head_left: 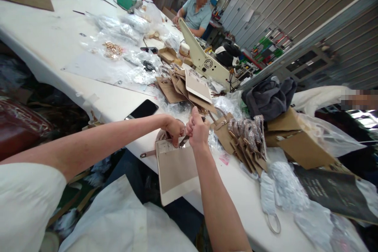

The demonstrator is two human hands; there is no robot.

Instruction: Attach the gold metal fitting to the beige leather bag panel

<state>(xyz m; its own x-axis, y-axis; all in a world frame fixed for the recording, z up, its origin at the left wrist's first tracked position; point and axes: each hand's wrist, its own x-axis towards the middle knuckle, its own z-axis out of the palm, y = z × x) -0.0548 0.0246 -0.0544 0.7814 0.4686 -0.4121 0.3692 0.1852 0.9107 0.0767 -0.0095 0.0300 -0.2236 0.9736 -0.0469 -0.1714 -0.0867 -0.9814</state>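
Near the table's front edge lies a beige bag panel (pixel 177 169) with a pale border, its lower part sticking out past the edge. A strap with a metal end (pixel 147 154) juts from its left side. My left hand (pixel 175 128) is closed on the panel's top edge, thumb pressed down on it. My right hand (pixel 198 129) is a fist around a tool with a flat metal blade (pixel 184 141), whose tip points at the panel beside my left thumb. The fist hides most of the tool's handle, so its exact kind is unclear.
Stacked bag pieces (pixel 174 86) and wrapped handles (pixel 248 134) lie beyond and right of my hands. A phone (pixel 142 109) is at the left. Plastic bags, a cream-coloured machine (pixel 203 57) and a cardboard box (pixel 304 141) stand around. A co-worker (pixel 196 13) sits at the far side.
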